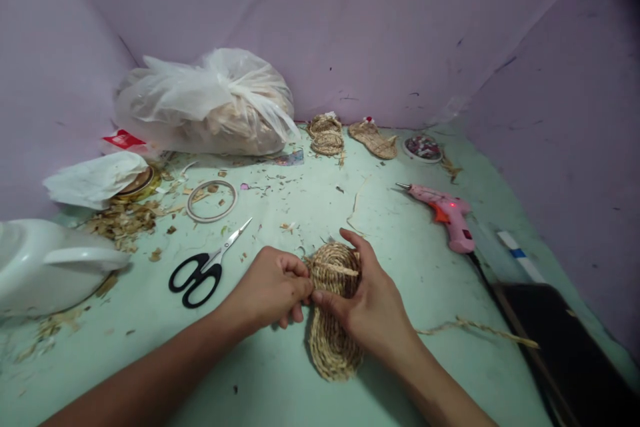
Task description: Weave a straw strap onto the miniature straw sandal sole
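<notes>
A small woven straw slipper (pixel 336 347) lies on the pale green tabletop in front of me, its wider end pointing away. A thin straw strand (pixel 345 269) crosses its upper part. My right hand (pixel 373 300) grips the slipper from the right, thumb on top and index finger stretched along the far right edge. At the slipper's left edge, my left hand (pixel 277 290) is closed in a pinch; whatever sits between its fingertips is hidden. From beneath my right wrist a twisted straw cord (pixel 480 327) runs out to the right.
Black-handled scissors (pixel 203 273) and a tape ring (pixel 212 201) lie left. A pink glue gun (pixel 447 210) with a lit red light rests right, near a dark flat object (pixel 565 347). Behind stand two straw slippers (pixel 326 135), a bead dish (pixel 423 148) and a plastic bag (pixel 215 103). A white jug (pixel 50 267) is far left.
</notes>
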The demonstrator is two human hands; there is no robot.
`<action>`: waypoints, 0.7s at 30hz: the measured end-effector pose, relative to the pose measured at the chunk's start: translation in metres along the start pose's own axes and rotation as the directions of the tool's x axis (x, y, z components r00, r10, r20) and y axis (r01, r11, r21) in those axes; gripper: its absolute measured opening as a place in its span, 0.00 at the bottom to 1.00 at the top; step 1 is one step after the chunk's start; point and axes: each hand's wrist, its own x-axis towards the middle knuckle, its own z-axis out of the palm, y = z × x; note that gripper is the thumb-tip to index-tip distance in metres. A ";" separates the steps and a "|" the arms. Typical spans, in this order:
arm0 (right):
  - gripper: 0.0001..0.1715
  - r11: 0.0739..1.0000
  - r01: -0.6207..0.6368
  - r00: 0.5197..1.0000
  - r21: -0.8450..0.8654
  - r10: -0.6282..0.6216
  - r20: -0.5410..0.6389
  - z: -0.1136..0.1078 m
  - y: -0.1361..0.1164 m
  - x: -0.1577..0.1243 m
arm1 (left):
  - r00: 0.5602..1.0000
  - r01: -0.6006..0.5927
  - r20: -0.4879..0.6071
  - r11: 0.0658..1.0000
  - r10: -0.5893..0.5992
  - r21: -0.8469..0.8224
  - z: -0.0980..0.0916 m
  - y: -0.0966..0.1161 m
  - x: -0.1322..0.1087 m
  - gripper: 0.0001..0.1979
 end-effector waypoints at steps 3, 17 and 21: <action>0.48 0.999 -0.033 0.999 -0.014 0.034 0.034 0.000 0.001 -0.001 | 1.000 0.004 -0.003 1.000 -0.004 0.012 0.000 0.000 0.000 0.04; 0.46 0.995 -0.010 0.999 -0.101 0.013 0.037 0.000 -0.004 -0.004 | 0.995 0.017 -0.097 0.995 -0.008 0.095 0.004 0.005 -0.002 0.04; 0.43 0.989 -0.008 0.999 -0.150 0.012 0.030 0.001 -0.006 -0.006 | 0.982 -0.029 -0.179 0.991 0.052 0.129 0.008 0.004 -0.002 0.05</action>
